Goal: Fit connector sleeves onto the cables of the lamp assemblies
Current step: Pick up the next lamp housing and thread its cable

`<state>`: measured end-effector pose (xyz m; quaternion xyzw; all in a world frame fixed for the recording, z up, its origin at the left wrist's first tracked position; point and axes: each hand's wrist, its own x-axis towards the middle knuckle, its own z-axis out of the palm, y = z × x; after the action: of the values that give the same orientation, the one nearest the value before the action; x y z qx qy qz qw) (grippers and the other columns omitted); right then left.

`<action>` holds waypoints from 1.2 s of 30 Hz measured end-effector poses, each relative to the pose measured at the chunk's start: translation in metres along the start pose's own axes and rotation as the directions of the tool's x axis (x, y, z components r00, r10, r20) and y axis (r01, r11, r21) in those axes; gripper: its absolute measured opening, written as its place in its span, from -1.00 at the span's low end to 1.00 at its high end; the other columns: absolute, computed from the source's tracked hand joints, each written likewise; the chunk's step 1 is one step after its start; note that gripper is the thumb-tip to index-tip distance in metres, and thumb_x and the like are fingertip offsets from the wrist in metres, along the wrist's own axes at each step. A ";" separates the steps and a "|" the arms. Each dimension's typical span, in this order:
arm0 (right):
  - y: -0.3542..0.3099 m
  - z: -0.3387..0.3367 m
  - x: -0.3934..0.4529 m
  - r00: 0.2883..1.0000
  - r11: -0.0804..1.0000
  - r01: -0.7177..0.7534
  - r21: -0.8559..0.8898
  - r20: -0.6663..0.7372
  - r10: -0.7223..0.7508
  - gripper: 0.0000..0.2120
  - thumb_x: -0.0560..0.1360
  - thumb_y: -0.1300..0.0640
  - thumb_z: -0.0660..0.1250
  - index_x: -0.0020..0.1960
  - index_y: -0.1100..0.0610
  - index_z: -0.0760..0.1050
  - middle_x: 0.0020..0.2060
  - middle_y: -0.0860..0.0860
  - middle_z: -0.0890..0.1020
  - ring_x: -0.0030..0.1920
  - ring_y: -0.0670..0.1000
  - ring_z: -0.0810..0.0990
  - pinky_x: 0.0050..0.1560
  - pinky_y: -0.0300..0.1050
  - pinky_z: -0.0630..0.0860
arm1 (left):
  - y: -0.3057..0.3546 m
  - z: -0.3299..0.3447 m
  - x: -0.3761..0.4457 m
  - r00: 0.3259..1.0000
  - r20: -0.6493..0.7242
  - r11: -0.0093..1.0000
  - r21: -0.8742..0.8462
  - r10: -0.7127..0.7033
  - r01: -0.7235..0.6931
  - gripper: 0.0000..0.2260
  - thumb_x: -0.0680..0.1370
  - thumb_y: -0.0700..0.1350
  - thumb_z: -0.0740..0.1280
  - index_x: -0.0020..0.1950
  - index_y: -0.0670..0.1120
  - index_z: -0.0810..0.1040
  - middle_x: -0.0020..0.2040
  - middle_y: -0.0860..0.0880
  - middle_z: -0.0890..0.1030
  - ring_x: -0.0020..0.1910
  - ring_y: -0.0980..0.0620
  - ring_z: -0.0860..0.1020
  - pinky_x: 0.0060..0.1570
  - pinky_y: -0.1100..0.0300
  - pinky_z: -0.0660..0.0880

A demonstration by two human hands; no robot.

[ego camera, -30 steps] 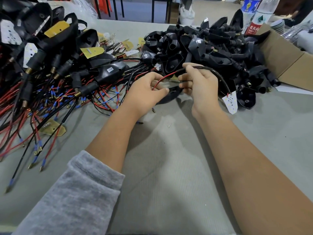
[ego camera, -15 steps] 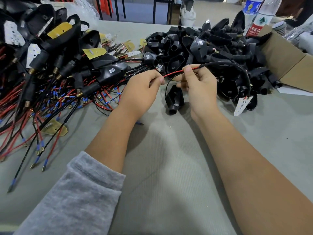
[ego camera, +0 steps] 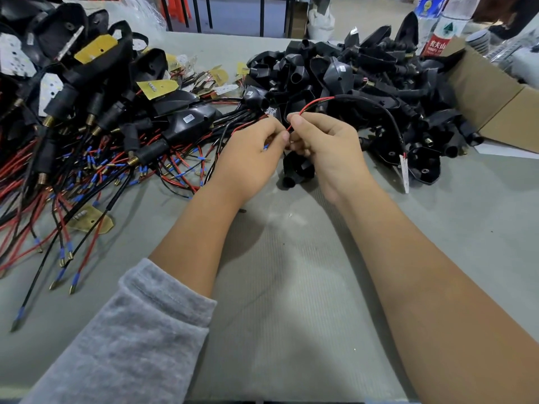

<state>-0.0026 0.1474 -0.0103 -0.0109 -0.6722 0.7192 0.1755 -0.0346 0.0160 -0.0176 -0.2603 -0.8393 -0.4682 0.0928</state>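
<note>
**Both hands pinch one thin red wire between the two piles**

At the far left, finished lamps [ego camera: 186, 121] lie heaped, their red and black leads fanned toward the near edge of the table [ego camera: 291, 301], most ending in blue sleeves [ego camera: 75, 279] with brass tips.

Near the centre, the left hand [ego camera: 250, 158] has thumb and forefinger pressed together; a speck of blue shows at their tips, probably a sleeve, though it is too small to be sure. The other fingers curl under, out of sight.

Touching it, the right hand [ego camera: 326, 147] pinches the red wire [ego camera: 313, 104] between thumb and forefinger, its other fingers folded loosely beneath. From that pinch the wire rises, enters a black sheath [ego camera: 376, 107] and arcs over to the right, down to a small white board [ego camera: 404, 170] hanging at the edge of the pile. A black housing [ego camera: 297, 170] sits on the table just under the hands.

Further right are a mound of black housings [ego camera: 350, 74], a cardboard box [ego camera: 493, 97] and bottles [ego camera: 440, 27] behind.

The wire looks light and limp, so it will likely buckle if pushed from far back; hold it close to the bare end and feed the sleeve straight on. The sleeve is tiny and smooth, easy to drop, so a fingertip pinch suits it. The dangling board will tug a little; its solder joints may be fragile, so do not yank.
</note>
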 end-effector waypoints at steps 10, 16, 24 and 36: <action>-0.004 0.005 -0.004 0.998 0.991 0.017 0.133 -0.061 -0.009 -0.91 0.58 0.29 0.28 -0.09 0.18 0.48 -0.25 0.16 0.62 -0.32 0.00 0.56 -0.22 -0.20 0.51 | 0.008 -0.003 0.003 0.975 0.042 0.866 -0.452 -0.220 0.215 -0.81 0.66 -0.15 0.16 -0.14 -0.07 0.45 -0.30 0.00 0.50 -0.42 0.11 0.47 -0.35 0.22 0.45; -0.006 0.002 -0.004 0.995 0.978 0.020 0.207 -0.099 0.000 -0.86 0.59 0.30 0.25 -0.13 0.15 0.45 -0.25 0.12 0.62 -0.28 0.03 0.57 -0.10 -0.08 0.52 | 0.004 -0.004 0.006 0.949 -0.024 0.762 -0.603 -0.315 0.237 -0.90 0.59 -0.28 0.29 -0.12 -0.17 0.50 -0.25 -0.05 0.64 -0.39 0.16 0.51 -0.31 0.30 0.51; 0.001 0.000 -0.002 0.997 0.993 0.053 -0.109 -0.041 -0.058 -0.92 0.51 0.37 0.35 -0.05 0.25 0.60 -0.33 0.02 0.62 -0.32 -0.10 0.58 -0.16 -0.24 0.56 | -0.001 -0.001 0.004 0.981 -0.008 0.848 -0.504 -0.194 0.164 -0.90 0.53 -0.35 0.37 -0.15 -0.20 0.56 -0.37 0.02 0.63 -0.41 0.19 0.58 -0.31 0.35 0.53; 0.011 -0.003 0.008 0.944 0.949 0.038 -0.313 -0.300 -0.137 -0.80 0.54 0.27 0.31 -0.20 0.03 0.46 -0.30 0.00 0.64 -0.22 0.01 0.68 -0.01 0.07 0.61 | -0.004 0.003 -0.002 0.999 0.050 0.998 0.059 0.019 -0.022 -0.60 0.30 0.22 0.51 -0.21 -0.01 0.41 -0.37 0.14 0.46 -0.42 0.22 0.36 -0.39 0.30 0.31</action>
<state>-0.0118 0.1523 -0.0192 -0.1235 -0.7372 0.5876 0.3098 -0.0349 0.0160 -0.0227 -0.2776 -0.8523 -0.4353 0.0845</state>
